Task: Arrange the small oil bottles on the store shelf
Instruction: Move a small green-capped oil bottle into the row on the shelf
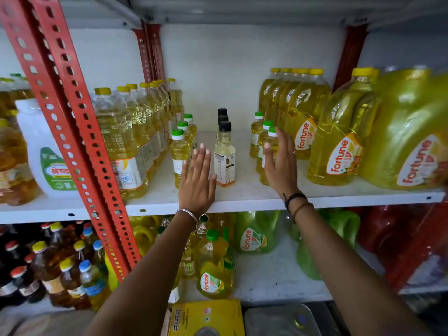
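Flat hands partly hiding green-capped bottles

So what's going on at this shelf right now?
A person is tidying small oil bottles on a white metal store shelf. Both hands are open and flat, holding nothing. The left hand rests beside a row of three small green-capped yellow oil bottles. The right hand is against a matching row of three small green-capped bottles. Between the hands stands a row of three black-capped clear bottles with pale oil, lined front to back. Large yellow oil jugs flank the right side.
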`<state>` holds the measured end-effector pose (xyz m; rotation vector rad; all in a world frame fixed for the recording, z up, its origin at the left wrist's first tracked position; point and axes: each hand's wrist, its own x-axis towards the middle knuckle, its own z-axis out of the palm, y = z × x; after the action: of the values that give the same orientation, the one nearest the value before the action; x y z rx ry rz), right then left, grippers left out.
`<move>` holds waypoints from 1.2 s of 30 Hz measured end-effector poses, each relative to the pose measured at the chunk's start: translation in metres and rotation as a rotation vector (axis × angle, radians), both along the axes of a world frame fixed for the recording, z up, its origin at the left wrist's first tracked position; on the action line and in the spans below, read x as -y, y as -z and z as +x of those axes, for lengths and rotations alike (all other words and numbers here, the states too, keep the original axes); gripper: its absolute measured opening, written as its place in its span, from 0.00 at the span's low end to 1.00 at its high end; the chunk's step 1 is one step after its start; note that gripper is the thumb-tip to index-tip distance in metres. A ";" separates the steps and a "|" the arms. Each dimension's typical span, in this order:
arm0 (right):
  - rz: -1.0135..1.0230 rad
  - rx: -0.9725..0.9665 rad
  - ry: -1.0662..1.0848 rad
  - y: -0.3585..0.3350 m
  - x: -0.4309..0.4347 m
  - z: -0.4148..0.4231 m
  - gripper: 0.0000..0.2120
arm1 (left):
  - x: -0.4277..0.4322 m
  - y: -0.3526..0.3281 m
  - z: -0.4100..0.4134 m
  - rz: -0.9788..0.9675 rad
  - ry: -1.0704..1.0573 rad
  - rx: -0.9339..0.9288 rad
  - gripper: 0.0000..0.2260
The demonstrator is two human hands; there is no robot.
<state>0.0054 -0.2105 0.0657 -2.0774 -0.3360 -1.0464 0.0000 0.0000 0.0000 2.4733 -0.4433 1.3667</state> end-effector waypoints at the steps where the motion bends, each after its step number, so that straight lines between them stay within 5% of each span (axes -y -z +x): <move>1: 0.055 -0.025 0.009 -0.001 0.003 0.005 0.24 | -0.001 0.001 0.000 0.000 -0.012 -0.022 0.26; 6: 0.244 -0.255 -0.128 -0.011 0.016 0.025 0.18 | -0.004 0.006 0.003 0.034 -0.051 -0.071 0.26; 13: 0.343 -0.323 -0.147 -0.023 0.030 0.045 0.16 | -0.004 0.007 0.003 0.045 -0.063 -0.077 0.27; 36: 0.302 -0.303 -0.042 -0.022 0.027 0.040 0.21 | -0.003 0.007 0.003 0.062 -0.082 -0.129 0.27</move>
<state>0.0455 -0.2370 0.0874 -1.9075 -0.0633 -0.6944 0.0027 0.0027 -0.0065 2.6377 -0.3638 1.2314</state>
